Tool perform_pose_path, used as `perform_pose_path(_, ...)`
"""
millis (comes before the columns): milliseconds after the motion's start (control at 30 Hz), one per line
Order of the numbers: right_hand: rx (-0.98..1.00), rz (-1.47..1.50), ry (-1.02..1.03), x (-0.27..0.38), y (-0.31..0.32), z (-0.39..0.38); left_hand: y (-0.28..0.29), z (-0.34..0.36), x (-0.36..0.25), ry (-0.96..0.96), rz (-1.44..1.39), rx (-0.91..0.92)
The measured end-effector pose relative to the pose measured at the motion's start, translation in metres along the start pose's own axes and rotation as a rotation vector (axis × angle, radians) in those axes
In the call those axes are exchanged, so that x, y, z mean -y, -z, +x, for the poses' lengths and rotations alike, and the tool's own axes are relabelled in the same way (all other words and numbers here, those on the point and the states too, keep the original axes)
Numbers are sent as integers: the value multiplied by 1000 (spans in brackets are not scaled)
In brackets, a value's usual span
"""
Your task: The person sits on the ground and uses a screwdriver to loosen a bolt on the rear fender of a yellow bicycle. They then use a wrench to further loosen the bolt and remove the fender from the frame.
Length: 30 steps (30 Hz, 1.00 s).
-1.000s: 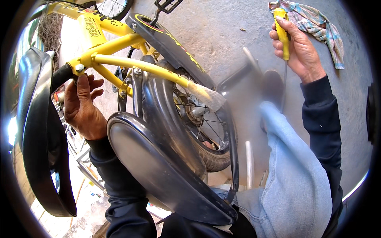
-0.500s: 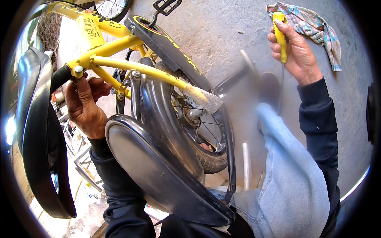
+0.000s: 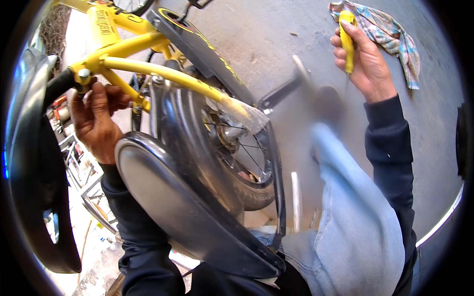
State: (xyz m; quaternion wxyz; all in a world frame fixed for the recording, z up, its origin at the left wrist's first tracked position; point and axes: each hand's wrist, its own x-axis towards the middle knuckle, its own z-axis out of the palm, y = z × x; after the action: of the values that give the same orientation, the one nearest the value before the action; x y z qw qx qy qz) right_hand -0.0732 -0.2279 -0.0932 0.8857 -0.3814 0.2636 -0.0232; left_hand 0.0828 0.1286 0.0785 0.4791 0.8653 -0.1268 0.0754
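Note:
A small yellow bicycle frame (image 3: 129, 47) lies across the upper left, with its black rear wheel (image 3: 247, 195) nearer me. At its seat tube, my left hand (image 3: 98, 126) pinches the seat clamp (image 3: 84, 79) just under a shiny bolt head; the fingertips are partly hidden. Left of that hand hangs the black saddle (image 3: 37, 163), on a black seat post (image 3: 59, 84). My right hand (image 3: 368, 66) is raised over the floor at the upper right. It is closed round the yellow handle of a screwdriver (image 3: 348, 42), whose thin shaft points down toward me.
A grey and black mudguard (image 3: 187, 207) spans the space before my body. Beside the wheel are a black crank arm (image 3: 284, 93) and a pale bar (image 3: 296, 202). A patterned cloth (image 3: 400, 49) lies on the concrete floor (image 3: 256, 34). Metal frames (image 3: 91, 192) stand at left.
The whole view has shifted slightly, so the bicycle and saddle appear farther left and a little higher. Both hands keep their holds on the clamp and the screwdriver.

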Motion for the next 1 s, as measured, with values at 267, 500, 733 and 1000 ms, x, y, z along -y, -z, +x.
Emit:
perform_pose_path(267, -157, 140, 5, 17, 12, 6, 1, -3, 2, -4, 79, -19)
perform_pose_path(500, -336, 230, 273, 21, 6, 5, 4, -5, 7, -26, 131, -21)
perform_pose_path(733, -315, 333, 149, -10, -3, 10, 7, -1, 6, 2, 172, -11)
perform_pose_path(1000, -206, 238, 90, -11, 4, 9, 10, 2, 10, -5, 195, 8)
